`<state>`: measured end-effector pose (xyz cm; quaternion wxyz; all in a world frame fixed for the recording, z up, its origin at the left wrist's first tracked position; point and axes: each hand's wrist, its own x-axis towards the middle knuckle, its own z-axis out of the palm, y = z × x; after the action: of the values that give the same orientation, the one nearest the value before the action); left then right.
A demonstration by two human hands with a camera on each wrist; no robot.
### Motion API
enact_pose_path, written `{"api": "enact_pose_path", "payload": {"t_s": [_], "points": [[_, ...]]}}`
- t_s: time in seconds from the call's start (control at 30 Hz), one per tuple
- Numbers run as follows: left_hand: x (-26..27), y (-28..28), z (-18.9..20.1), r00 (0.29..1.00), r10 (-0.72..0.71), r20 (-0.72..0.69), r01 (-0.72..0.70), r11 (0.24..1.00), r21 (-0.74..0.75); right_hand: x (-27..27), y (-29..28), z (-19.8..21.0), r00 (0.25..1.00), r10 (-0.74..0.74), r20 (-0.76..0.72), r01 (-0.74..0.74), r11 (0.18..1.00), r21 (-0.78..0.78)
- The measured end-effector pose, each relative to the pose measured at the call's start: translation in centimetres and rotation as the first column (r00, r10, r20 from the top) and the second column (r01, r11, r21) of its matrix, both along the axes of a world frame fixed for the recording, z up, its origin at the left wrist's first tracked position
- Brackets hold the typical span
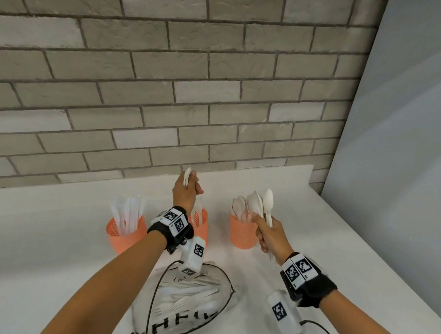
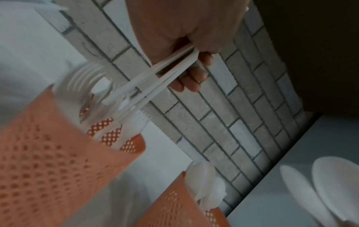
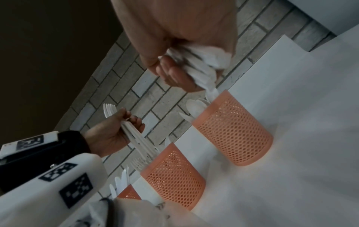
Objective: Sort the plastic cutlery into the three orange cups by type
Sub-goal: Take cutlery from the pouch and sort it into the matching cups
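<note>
Three orange mesh cups stand in a row on the white counter. The left cup (image 1: 125, 232) holds knives, the middle cup (image 1: 201, 222) forks, the right cup (image 1: 242, 233) spoons. My left hand (image 1: 186, 190) grips a bundle of white forks (image 3: 134, 135) above the middle cup, tines up, handle ends at the cup's mouth. My right hand (image 1: 269, 234) grips several white spoons (image 1: 264, 206) just right of the right cup, bowls up. In the right wrist view the spoon handles (image 3: 202, 69) point down at that cup (image 3: 235, 130).
A clear plastic bag (image 1: 184, 305) with more white cutlery lies at the front between my forearms. A grey brick wall (image 1: 167, 90) closes the back and a pale panel (image 1: 402, 148) the right side. Cables run from the wrist cameras across the counter.
</note>
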<state>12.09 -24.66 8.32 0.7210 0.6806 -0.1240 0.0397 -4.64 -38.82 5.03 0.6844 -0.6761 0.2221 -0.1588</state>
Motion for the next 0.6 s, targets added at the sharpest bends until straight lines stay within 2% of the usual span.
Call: {"api": "enact_pose_path", "payload": {"t_s": [0.2,0.3,0.4,0.5,0.6], "points": [[0.3,-0.3,-3.6,0.998,0.055,0.028,-0.059,0.983,0.172,0.4,-0.6,-0.9,1.000,0.001,0.012,-0.001,0.999,-0.039],[0.7,-0.3,-4.7,0.996,0.038,0.076,-0.063,0.934,0.351,0.7,-0.7,-1.4,1.000,0.000,0.015,0.001,0.998,-0.066],[1.2,-0.3,-5.5,0.984,-0.029,0.177,-0.085,0.795,0.601,1.0,-0.6,-1.8,1.000,-0.019,0.025,0.022,0.991,-0.132],[1.0,-0.4,-5.7,0.965,-0.090,0.247,-0.135,0.636,0.760,1.4,-0.7,-2.0,0.999,-0.026,0.023,0.030,0.988,-0.154],[0.3,-0.7,-5.5,0.953,-0.158,0.259,-0.183,0.380,0.907,1.7,-0.6,-2.0,0.999,-0.016,0.029,0.022,0.980,-0.196]]}}
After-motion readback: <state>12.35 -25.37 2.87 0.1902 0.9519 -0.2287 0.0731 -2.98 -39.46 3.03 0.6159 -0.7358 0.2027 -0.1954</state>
